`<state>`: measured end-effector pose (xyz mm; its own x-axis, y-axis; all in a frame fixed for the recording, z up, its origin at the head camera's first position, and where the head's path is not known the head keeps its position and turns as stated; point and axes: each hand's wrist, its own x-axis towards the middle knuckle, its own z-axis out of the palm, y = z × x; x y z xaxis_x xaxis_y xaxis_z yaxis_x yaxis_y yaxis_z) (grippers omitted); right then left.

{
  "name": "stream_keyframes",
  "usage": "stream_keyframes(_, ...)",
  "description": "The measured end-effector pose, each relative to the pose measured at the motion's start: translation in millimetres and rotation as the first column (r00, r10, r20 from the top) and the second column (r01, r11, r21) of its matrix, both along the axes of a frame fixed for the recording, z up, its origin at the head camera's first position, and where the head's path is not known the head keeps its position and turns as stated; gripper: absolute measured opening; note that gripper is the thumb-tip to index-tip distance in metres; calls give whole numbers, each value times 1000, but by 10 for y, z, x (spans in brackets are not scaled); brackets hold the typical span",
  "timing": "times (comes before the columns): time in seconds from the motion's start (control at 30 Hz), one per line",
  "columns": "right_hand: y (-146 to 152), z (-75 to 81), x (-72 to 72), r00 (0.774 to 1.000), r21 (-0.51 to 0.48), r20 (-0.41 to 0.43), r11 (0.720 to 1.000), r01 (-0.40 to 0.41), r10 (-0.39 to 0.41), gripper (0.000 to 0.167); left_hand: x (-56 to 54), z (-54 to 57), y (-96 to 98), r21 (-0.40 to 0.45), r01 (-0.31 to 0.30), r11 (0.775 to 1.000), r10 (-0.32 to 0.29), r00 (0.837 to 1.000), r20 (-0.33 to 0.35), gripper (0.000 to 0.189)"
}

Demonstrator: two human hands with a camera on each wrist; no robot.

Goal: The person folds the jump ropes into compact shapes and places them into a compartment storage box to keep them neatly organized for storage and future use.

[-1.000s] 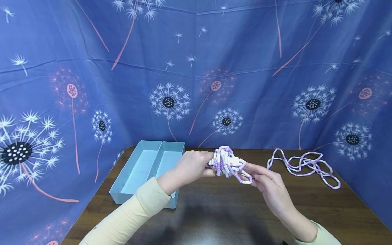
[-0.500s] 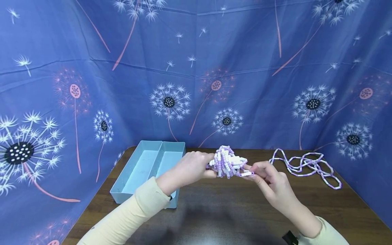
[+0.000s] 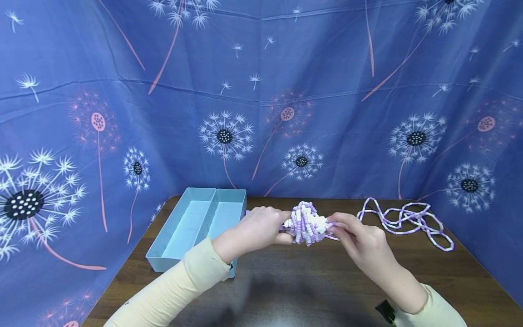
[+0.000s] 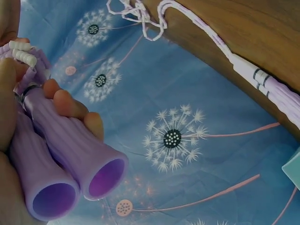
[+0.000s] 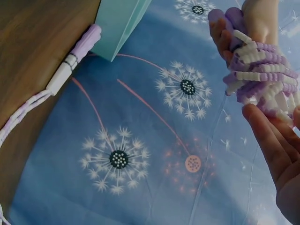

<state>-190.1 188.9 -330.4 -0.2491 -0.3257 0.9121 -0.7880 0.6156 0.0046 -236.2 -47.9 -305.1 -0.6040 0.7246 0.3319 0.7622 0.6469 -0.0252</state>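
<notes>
My left hand [image 3: 261, 227] grips the two purple handles [image 4: 75, 145] of a beaded jump rope, their hollow ends showing in the left wrist view. Its purple and white beaded cord [image 3: 306, 222] is wound into a thick bundle just beyond the fingers, held up over the table. On the other side of the bundle, my right hand [image 3: 365, 238] pinches the cord's end between thumb and fingers. A second beaded jump rope [image 3: 408, 219] lies loosely looped at the table's back right; one of its handles [image 5: 86, 40] shows in the right wrist view.
A light blue box [image 3: 163, 261] with two compartments stands on the left of the brown wooden table [image 3: 310, 281]. Blue cloth [image 3: 339, 113] with a dandelion print hangs behind and at both sides.
My right fingers have drawn the loose cord end in against the bundle and now pinch it closer. The bundle has shifted slightly right and down; my left hand keeps its grip.
</notes>
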Motion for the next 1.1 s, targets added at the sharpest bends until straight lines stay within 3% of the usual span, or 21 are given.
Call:
stream_keyframes(0.13, -40, 19, 4, 994, -18, -98, 999, 44, -45, 36, 7, 2, 16, 29, 28, 999, -30, 998, 56, 26)
stream_keyframes(0.27, -136, 93, 2, 972, -108, -236, 994, -16, -10, 35, 12, 3, 27, 73, 60, 996, -67, 991, 112, 26)
stream_keyframes(0.43, -267, 198, -35, 890, -186, -442, 959, -215, 114, 31, 23, 12, 42, 107, 89, 990, -107, 980, 169, 24)
stream_keyframes(0.53, -307, 232, -55, 838, -188, -515, 930, -316, 181, 25, 38, 37, 56, 139, 97, 986, -124, 972, 200, 22)
stream_keyframes(0.73, -291, 261, -52, 773, -98, -589, 929, -357, 235, 20, 54, 96, 70, 166, 91, 982, -131, 960, 248, 19)
stream_keyframes(0.8, -265, 255, -39, 780, -67, -565, 927, -368, 268, 22, 51, 103, 62, 157, 63, 986, -102, 963, 250, 16)
stream_keyframes(0.83, -247, 244, -32, 796, -65, -535, 925, -374, 284, 23, 50, 104, 58, 154, 50, 987, -88, 965, 247, 17)
stream_keyframes(0.93, -178, 217, 11, 874, -109, -401, 933, -344, 275, 24, 46, 110, 49, 138, 22, 990, -53, 972, 228, 26)
stream_keyframes(1.0, -121, 208, 57, 939, -150, -270, 954, -259, 212, 26, 45, 114, 49, 126, 15, 992, -40, 979, 201, 24)
stream_keyframes(1.03, -98, 210, 77, 963, -160, -203, 964, -211, 177, 28, 45, 117, 50, 122, 11, 992, -34, 981, 189, 23)
stream_keyframes(1.1, -61, 222, 116, 989, -143, -94, 982, -125, 112, 32, 46, 125, 52, 107, -1, 994, -15, 989, 149, 20)
